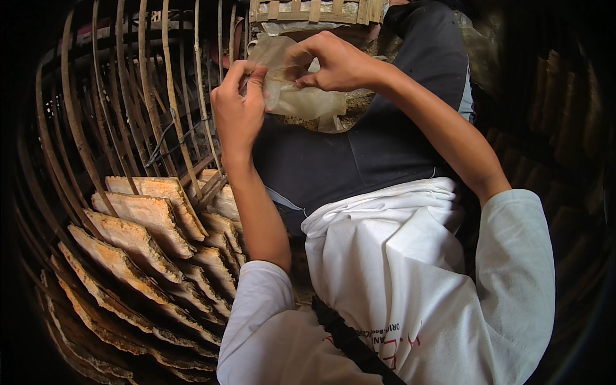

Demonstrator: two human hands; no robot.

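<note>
A thin, pale, translucent sheet, crumpled and ragged-edged like soft plastic film, spreads between my two hands above my lap. My left hand pinches its left side between thumb and fingers. Bent over the sheet's upper right part, my right hand has its thumb and fingers drawn together on the film. The tips of the right fingers are partly hidden behind the film. The sheet's lower right end hangs loose over the dark trousers.
On my left stand bent wooden slats, with thick, rough-edged tan slabs in leaning rows below. A slatted wooden crate lined with pale film is at the far side. Brown grainy material lies between my legs. Stacked dark pieces line the shadowed right.
</note>
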